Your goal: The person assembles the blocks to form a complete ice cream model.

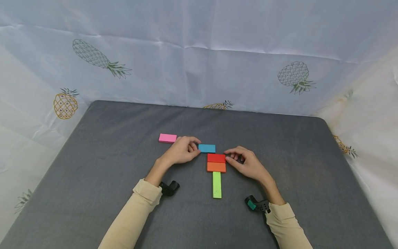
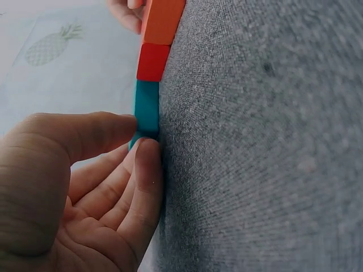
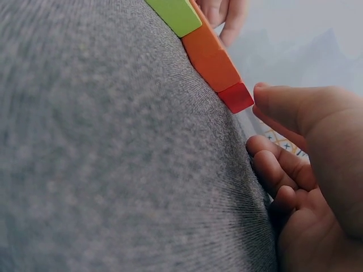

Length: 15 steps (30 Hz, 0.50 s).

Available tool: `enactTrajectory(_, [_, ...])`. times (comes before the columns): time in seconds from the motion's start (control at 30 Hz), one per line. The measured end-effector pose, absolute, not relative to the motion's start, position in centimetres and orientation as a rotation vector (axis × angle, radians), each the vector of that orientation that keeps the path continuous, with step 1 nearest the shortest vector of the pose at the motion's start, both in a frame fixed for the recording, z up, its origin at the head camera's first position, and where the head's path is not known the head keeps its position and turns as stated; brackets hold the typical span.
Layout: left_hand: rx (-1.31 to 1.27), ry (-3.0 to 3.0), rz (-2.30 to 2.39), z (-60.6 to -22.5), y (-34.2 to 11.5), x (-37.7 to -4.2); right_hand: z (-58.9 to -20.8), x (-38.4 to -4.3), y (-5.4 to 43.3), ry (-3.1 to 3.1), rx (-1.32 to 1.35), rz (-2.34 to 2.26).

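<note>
My left hand [image 1: 183, 149] pinches the left end of a flat blue block [image 1: 207, 148] between thumb and fingers; the left wrist view shows the thumb [image 2: 108, 130] against its side. Just in front of the blue block lies a red block [image 1: 216, 158], set slightly right. An orange block [image 1: 216, 167] sits flush against the red one. From the orange block a light green block [image 1: 217, 185] points lengthwise toward me. My right hand [image 1: 247, 164] is relaxed at the red block's right end, its thumb tip very close; whether they touch I cannot tell.
A pink block [image 1: 167, 138] lies behind and left of my left hand, partly close to its knuckles. Everything rests on a dark grey cloth-covered table [image 1: 280, 138]. A pale curtain [image 1: 199, 76] with pineapple prints hangs behind the table's far edge.
</note>
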<state>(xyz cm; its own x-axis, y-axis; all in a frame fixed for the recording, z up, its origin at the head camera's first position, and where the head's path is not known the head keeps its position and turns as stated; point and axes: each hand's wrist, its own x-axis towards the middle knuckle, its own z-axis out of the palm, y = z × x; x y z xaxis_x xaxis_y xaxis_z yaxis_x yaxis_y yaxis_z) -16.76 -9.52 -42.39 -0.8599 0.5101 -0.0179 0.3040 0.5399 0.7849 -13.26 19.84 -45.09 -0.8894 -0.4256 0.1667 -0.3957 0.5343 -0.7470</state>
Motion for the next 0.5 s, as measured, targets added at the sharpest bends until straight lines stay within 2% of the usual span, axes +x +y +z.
enactTrajectory(0.5, [0.741, 2.557, 1.220, -42.6, -8.2, -16.9, -45.0, -13.5, 19.1, 2.760, -0.590, -1.340])
